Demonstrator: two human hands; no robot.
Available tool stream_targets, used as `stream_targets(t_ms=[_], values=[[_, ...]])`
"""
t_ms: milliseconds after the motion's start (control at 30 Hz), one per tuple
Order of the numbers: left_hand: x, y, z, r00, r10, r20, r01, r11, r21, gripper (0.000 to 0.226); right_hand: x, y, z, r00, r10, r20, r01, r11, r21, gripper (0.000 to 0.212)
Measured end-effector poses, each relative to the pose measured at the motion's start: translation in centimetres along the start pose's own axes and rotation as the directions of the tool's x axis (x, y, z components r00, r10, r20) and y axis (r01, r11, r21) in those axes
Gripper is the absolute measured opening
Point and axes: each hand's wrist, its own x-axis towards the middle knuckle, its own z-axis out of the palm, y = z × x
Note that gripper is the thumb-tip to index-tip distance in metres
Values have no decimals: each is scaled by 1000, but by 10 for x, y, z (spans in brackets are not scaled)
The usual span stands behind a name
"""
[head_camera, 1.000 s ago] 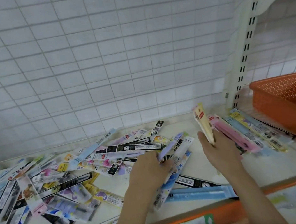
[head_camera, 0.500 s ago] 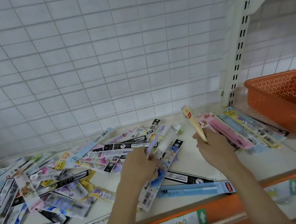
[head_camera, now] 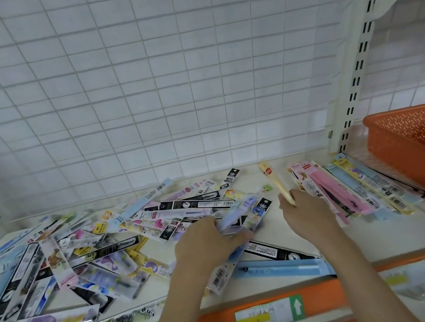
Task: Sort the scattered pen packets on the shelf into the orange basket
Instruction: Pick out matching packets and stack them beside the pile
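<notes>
Many pen packets (head_camera: pixel 88 255) lie scattered over the white shelf (head_camera: pixel 394 234), mostly left of centre. My left hand (head_camera: pixel 205 240) grips a bunch of long packets (head_camera: pixel 244 227) that slant up to the right. My right hand (head_camera: pixel 307 213) holds a yellow packet (head_camera: pixel 273 179) pointing up and away. A fanned row of pink, blue and yellow packets (head_camera: pixel 356 190) lies just right of that hand. The orange basket (head_camera: pixel 405 159) stands at the far right of the shelf; no packets show inside it.
A white wire grid (head_camera: pixel 169 85) backs the shelf. A slotted white upright (head_camera: pixel 351 75) stands between the shelf bay and the basket. The front edge carries an orange price rail (head_camera: pixel 269 315) with labels. A light blue packet (head_camera: pixel 279 268) lies near that edge.
Both hands have moved slightly away from me across the shelf. The bunch in my left hand has swung to a steeper slant, and the yellow packet has tilted further left.
</notes>
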Motion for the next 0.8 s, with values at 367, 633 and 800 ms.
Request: stream_targets(t_ms=[367, 633, 800], values=[[12, 15, 19, 1000, 2, 17, -3, 1000, 15, 23, -8, 5, -8, 999, 1, 32, -1, 1000, -20, 26], [1, -16, -30, 993, -7, -118, -7, 993, -117, 28, -14, -3, -11, 979, -78, 190, 96, 991, -91, 25], [-13, -37, -50, 967, -71, -245, -9, 950, -313, 9, -24, -12, -9, 881, -133, 454, 161, 987, -23, 33]])
